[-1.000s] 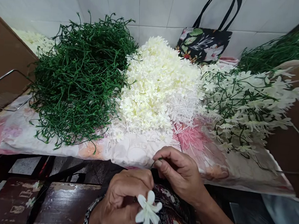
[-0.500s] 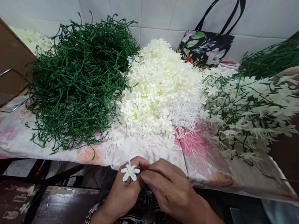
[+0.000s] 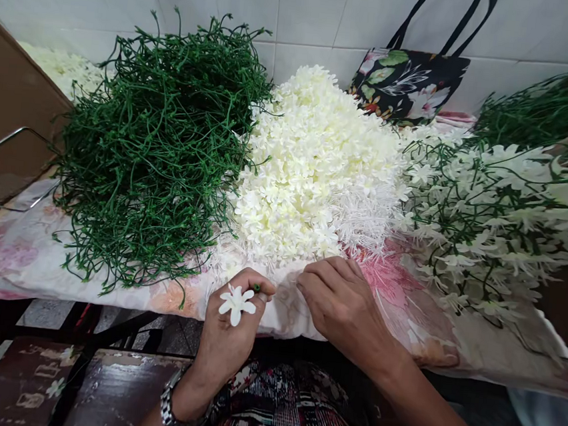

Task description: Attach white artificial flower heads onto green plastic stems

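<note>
L hand (image 3: 230,328) pinching white flower (image 3: 237,303) + green stem | R hand (image 3: 343,299) loosely curled, empty, on cloth (image 3: 33,256)

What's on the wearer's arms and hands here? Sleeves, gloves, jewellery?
Both hands are bare, no gloves. The left hand has a silver metal link watch on its wrist. The right hand shows no rings, and its forearm is uncovered as far as the frame shows. No sleeves are visible on either arm.

Bare cloth (image 3: 396,297) was left only before the white blossom heap (image 3: 318,169); green stems (image 3: 155,140) and assembled sprays (image 3: 505,214) flanked it.
</note>
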Demonstrator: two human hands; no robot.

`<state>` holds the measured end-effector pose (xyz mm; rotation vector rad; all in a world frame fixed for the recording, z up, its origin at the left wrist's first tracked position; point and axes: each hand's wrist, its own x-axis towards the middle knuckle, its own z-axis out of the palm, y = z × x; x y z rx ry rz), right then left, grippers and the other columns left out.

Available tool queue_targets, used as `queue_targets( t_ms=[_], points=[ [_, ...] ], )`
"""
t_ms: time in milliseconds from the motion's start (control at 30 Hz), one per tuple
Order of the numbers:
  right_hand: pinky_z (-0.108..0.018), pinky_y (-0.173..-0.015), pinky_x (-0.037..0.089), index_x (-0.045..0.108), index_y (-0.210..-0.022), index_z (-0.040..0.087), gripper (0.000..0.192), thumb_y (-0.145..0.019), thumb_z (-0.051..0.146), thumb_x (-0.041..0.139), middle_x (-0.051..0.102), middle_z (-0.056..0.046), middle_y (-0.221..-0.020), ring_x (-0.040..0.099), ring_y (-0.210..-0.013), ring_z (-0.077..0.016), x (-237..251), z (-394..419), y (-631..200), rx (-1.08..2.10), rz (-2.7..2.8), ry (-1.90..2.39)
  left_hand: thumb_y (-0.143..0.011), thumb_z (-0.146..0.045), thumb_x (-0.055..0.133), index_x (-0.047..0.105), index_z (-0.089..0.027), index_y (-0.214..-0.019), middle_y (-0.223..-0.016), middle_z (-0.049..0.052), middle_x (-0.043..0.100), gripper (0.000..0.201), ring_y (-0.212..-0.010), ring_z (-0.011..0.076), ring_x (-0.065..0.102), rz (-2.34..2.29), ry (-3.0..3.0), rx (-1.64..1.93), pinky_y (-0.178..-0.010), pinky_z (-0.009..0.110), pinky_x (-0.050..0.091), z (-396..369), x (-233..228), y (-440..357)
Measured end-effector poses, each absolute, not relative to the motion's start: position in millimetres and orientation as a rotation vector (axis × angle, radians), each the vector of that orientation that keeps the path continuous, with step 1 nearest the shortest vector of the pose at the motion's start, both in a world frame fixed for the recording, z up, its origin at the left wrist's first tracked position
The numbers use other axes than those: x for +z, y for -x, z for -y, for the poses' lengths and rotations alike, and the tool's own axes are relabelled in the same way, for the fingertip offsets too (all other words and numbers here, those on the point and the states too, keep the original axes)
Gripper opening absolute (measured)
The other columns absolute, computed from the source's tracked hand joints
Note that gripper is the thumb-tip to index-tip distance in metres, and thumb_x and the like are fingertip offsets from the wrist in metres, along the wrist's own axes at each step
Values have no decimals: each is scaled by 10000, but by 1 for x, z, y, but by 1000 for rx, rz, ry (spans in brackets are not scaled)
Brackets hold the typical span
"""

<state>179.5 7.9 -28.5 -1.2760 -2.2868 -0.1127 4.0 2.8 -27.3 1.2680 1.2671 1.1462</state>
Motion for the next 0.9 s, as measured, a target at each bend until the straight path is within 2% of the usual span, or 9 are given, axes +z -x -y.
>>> queue_targets(
  t_ms=[167,400,567,667,800,900],
  points=[
    [-272,-602,404,575,-811,188,136,-873,98,494,606,-21,-682,541,-649,-145,-19,10,-207,93,1973,1348,-712,-90,547,617,-169,-685,-638,-15,603,109,-598,127,553,-1195,-1519,1102,-550,220,420,-20,-22,-26],
    [-251,-571,432,582,-840,183,101,-841,95,533,601,-6,-645,553,-589,-129,-36,25,-225,53,1811,1402,-601,51,428,609,-166,-748,-687,8,555,318,-579,129,492,-1190,-2024,879,-529,234,365,-33,-29,-63],
    [-252,-577,452,586,-864,180,119,-832,76,537,610,-9,-648,551,-592,-129,-46,27,-225,18,1748,1370,-604,50,422,558,-176,-663,-654,5,488,270,-598,142,473,-1236,-2148,831,-531,244,347,-34,-33,-74],
    [-252,-567,459,594,-870,185,132,-825,73,541,617,-10,-653,558,-592,-130,-45,27,-226,31,1721,1360,-619,29,456,530,-174,-588,-604,-10,467,218,-562,126,439,-1217,-2012,921,-515,240,329,-35,-31,-73],
    [-243,-555,451,598,-860,179,126,-830,77,530,600,-12,-652,548,-598,-127,-33,29,-222,151,1672,1345,-676,-128,619,612,-155,-644,-610,-16,539,42,-543,96,451,-1100,-1403,1036,-502,222,349,-33,-23,-65],
    [-250,-555,436,595,-844,174,126,-843,87,504,576,-13,-646,534,-607,-132,-18,30,-213,254,1692,1302,-592,-222,747,632,-138,-636,-566,-43,486,149,-431,34,322,-958,-930,991,-402,187,238,-27,-16,-58]
  ],
)
